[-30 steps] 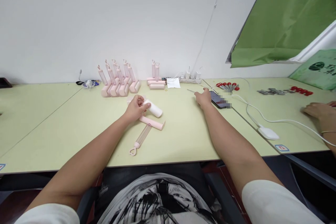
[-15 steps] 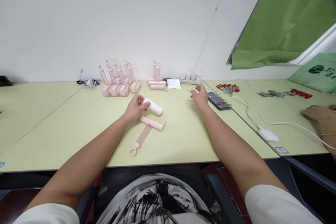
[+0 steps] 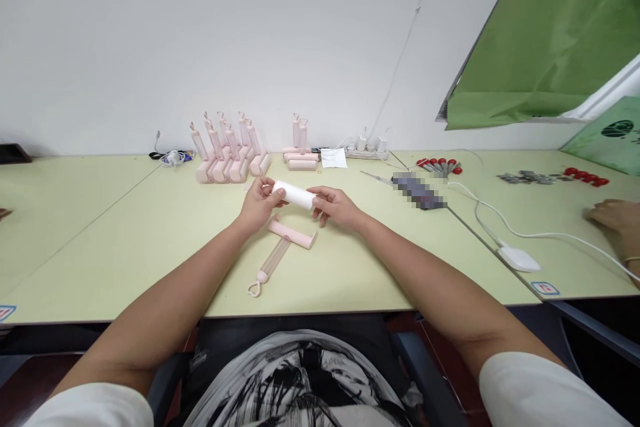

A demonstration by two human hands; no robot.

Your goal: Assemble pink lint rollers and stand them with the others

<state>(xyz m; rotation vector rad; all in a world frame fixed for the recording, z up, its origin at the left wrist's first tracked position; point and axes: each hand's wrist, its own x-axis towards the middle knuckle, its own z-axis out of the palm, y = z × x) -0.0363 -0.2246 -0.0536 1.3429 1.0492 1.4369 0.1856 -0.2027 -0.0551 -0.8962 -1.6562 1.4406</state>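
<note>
While left grip (image 3: 257,205) pinches left end of white roll (image 3: 297,194), right grip (image 3: 341,208) holds opposite end between thumb and fingers. Roll located over middle of bench (image 3: 360,273), just beyond pink roller frame (image 3: 295,235). Frame lying flat, clear handle (image 3: 275,259) slanting toward near edge. Pink rollers (image 3: 231,163) grouped along back edge, left of white paper (image 3: 334,158). Dark device (image 3: 417,191), pixelated, near right edge.

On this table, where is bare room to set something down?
Bare patches: between the lying pink frame and the right forearm, and between the coiled cable and the left forearm. Crowded: by the wall, among the standing pink rollers, and around the held white roll.
</note>
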